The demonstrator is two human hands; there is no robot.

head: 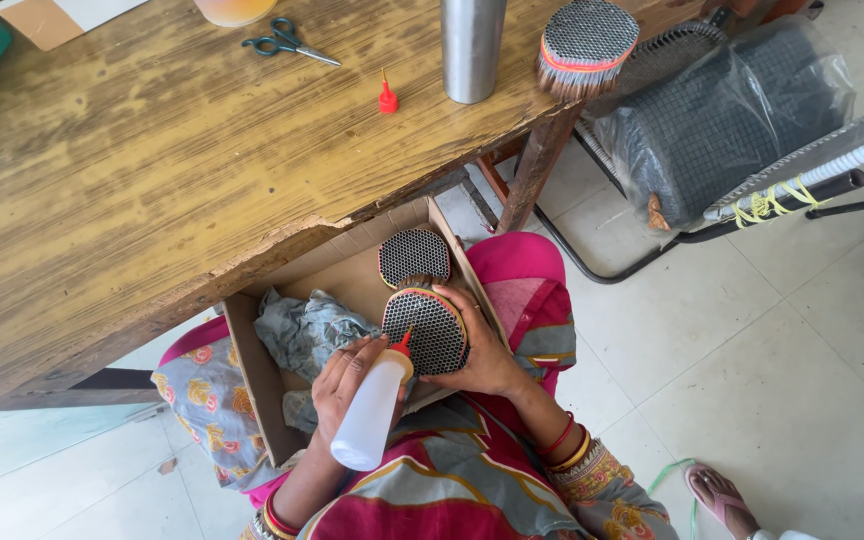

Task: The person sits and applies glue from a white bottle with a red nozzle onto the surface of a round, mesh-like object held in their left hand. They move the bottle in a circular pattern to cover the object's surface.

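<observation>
Round perforated brush head (426,330) gripped in right hand (482,352), white squeeze bottle (373,411) clasped in left hand (344,383), red nozzle touching the head, cardboard box (270,385) on lap, grey cloth (304,330) inside.

Worn wooden table (152,170) is filling the upper left, its grain yellowed and scuffed, front edge chipped and splitting; one table leg (537,165) is slanting down to the floor. Pale tiled floor (752,340) is spreading right and below, grout lines showing, daylight falling evenly across it. A metal-framed chair (812,170) with woven cord seat is standing at upper right, yellow ties (772,203) hanging off its rail, and a clear plastic bag of dark mesh pieces (722,120) is resting on it. A sandalled foot (717,495) of another person is showing at the bottom right edge.
</observation>
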